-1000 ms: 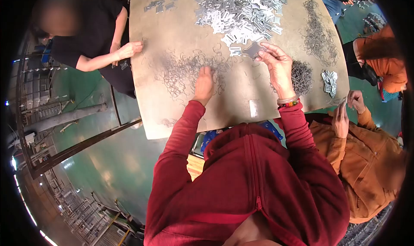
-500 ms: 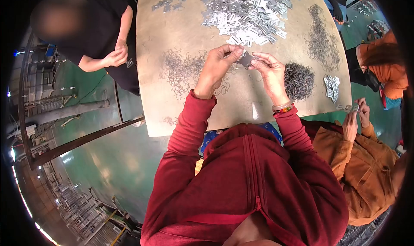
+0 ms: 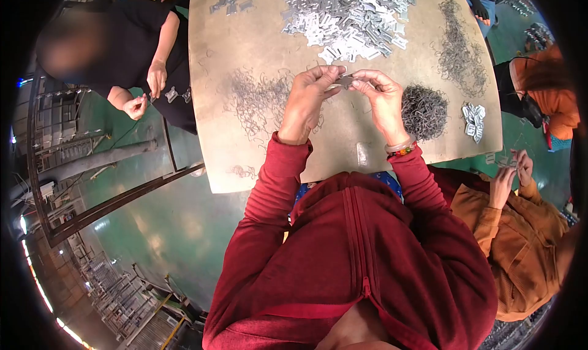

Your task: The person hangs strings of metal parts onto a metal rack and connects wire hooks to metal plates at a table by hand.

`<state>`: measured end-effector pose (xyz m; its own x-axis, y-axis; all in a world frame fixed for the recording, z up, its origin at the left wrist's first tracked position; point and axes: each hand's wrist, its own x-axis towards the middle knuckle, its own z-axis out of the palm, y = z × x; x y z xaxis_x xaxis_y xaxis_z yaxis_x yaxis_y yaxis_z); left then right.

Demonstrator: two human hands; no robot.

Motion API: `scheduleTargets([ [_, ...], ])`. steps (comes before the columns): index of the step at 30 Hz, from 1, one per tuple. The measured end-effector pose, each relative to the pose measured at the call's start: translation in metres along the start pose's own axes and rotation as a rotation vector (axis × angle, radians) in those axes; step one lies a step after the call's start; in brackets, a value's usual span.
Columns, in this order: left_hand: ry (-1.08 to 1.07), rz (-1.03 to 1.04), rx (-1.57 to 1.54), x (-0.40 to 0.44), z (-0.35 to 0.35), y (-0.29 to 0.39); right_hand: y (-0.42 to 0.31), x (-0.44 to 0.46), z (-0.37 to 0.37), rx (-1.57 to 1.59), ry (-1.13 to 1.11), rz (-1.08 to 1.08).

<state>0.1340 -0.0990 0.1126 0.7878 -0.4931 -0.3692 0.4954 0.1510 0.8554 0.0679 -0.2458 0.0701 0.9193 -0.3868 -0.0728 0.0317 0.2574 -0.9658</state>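
Observation:
Above the table my left hand (image 3: 309, 97) and my right hand (image 3: 383, 97) meet, fingertips close together. Between them is a small flat metal plate (image 3: 345, 80), pinched by the fingers of both hands and seen nearly edge-on. Whether a wire piece is held along with it is too small to tell. Just beyond my hands lies a large pile of metal plates (image 3: 349, 19). Dark wire hooks (image 3: 424, 113) are heaped beside my right wrist, and looser wire pieces (image 3: 254, 98) spread to the left of my left hand.
More wire pieces (image 3: 459, 56) lie at the table's right, near a small stack of plates (image 3: 473, 121). A person in black (image 3: 122, 49) works at the left edge of the table (image 3: 214, 166). Someone in brown (image 3: 514, 227) handles parts at my right.
The plate between my fingers has turned from showing its flat face to nearly edge-on. My hands stay in about the same spot. The person in black has moved their hands apart.

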Motion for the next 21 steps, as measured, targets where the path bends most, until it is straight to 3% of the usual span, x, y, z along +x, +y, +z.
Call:
scheduleTargets([
  [4, 0.005, 0.054, 0.025, 0.002, -0.001, -0.003, 0.003, 0.007, -0.005, -0.066, -0.12, -0.04],
  [7, 0.141, 0.366, 0.151, -0.006, 0.009, 0.004, -0.013, 0.022, -0.011, -0.114, -0.249, -0.018],
  [10, 0.221, 0.489, 0.138, -0.011, 0.005, 0.009, -0.011, 0.051, -0.031, -0.101, -0.26, 0.126],
  [13, 0.319, 0.559, 0.13, -0.02, -0.001, 0.013, 0.049, 0.088, -0.048, -0.65, -0.386, 0.188],
  [14, 0.334, 0.585, 0.12, -0.021, -0.004, 0.012, 0.089, 0.101, -0.058, -0.793, -0.479, 0.112],
  [17, 0.399, 0.611, 0.142, -0.032, -0.01, 0.016, 0.115, 0.102, -0.034, -1.113, -0.52, -0.387],
  [21, 0.432, 0.614, 0.163, -0.042, -0.022, 0.014, 0.133, 0.113, -0.011, -1.515, -0.611, -0.309],
])
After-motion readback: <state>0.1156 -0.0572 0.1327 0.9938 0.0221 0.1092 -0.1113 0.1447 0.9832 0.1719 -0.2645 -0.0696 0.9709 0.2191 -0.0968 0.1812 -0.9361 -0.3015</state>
